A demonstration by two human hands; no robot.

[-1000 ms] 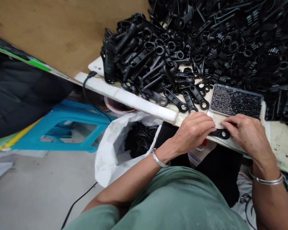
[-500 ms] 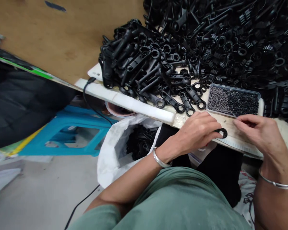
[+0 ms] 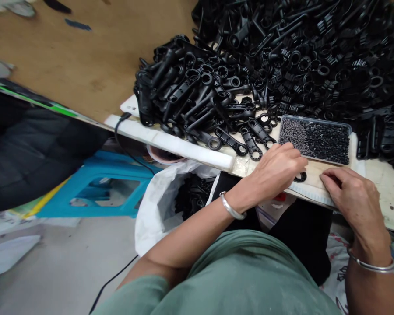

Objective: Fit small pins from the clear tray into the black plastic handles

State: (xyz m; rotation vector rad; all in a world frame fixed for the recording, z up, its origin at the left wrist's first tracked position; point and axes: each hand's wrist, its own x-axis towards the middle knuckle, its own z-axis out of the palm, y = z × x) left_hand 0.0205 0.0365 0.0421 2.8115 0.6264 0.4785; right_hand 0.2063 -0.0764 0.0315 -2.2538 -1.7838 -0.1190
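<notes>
Nearest the camera, the green shirt [image 3: 236,280] fills the bottom of the view, with both forearms reaching out over it to the front edge of the table [image 3: 384,192]. The left hand [image 3: 274,170] lies knuckles up at that edge, fingers curled down over a black plastic part [image 3: 301,177]; only the ring end of the part shows past the fingertips, right at the lip of the table. The right hand [image 3: 351,197] rests just beside it, fingers bent and drawn together on the bare strip of board; whether it pinches anything cannot be told. That strip between the two hands and the tray is the only bare room on the table. Just beyond the hands sits a shallow clear tray [image 3: 315,139] of small dark screws. Below the table edge to the left, a white bag [image 3: 157,205] stands open with more black parts inside, beside a blue stool [image 3: 95,188]. Farther back, a big heap of black parts [image 3: 282,57] covers the table up to the tray.
</notes>
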